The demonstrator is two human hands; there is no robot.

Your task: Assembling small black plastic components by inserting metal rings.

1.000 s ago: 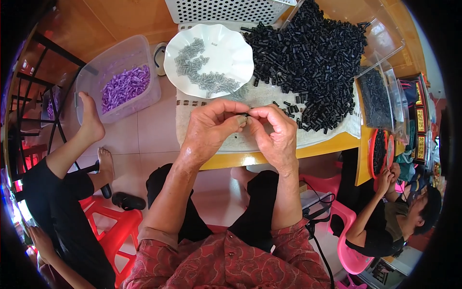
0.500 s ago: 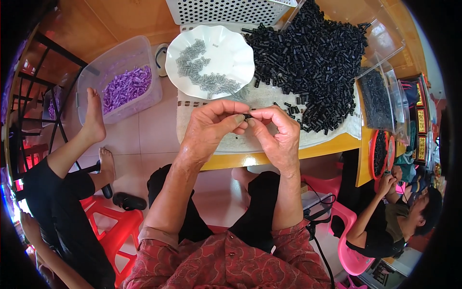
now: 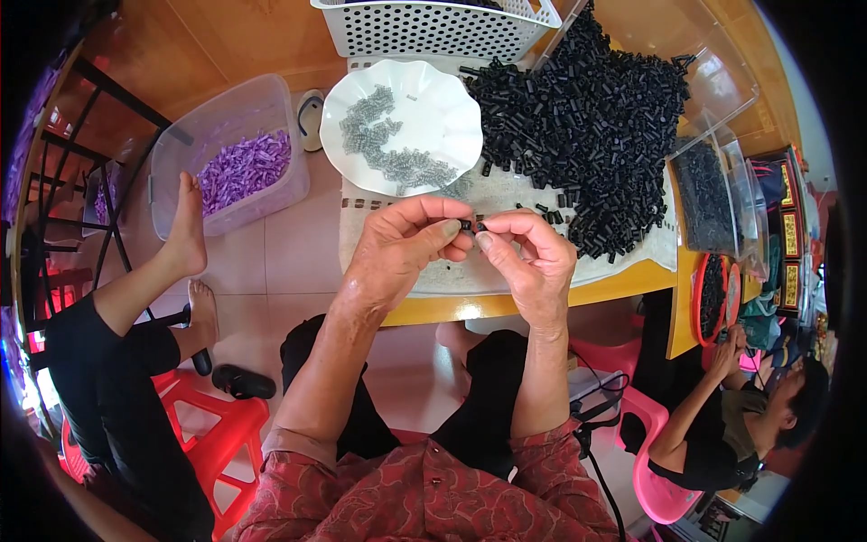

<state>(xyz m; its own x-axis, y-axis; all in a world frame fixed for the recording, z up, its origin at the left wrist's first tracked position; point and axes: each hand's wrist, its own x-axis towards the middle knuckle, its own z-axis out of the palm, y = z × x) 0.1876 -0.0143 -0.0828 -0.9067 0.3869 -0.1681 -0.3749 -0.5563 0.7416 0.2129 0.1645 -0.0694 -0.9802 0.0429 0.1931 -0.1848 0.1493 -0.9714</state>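
Above the table's near edge, my left hand point(image 3: 402, 244) pinches a small black cylindrical part point(image 3: 465, 225) between thumb and fingertips. My right hand point(image 3: 531, 262), just beside it, pinches another small black piece point(image 3: 481, 228). A narrow gap shows between the two pieces. Beyond my left hand stands a white scalloped plate point(image 3: 442, 113), with small silvery springs point(image 3: 370, 135) on its left and near side. A large heap of short black tubular parts point(image 3: 578, 135) spreads over the cloth beyond my right hand, with a few loose ones near my fingers.
A white perforated basket point(image 3: 433, 32) stands behind the plate. Clear plastic bins point(image 3: 713, 194) and a red-rimmed tray point(image 3: 697, 298) sit at right, near a seated person point(image 3: 713, 415). A clear tub point(image 3: 280, 185) of purple pieces and a red stool point(image 3: 221, 434) are at left, beside another person's leg point(image 3: 135, 289).
My hands have drawn slightly apart, my right hand shifting a little right. The black pieces, close together before, now show separately at the fingertips. The whole view has shifted slightly.
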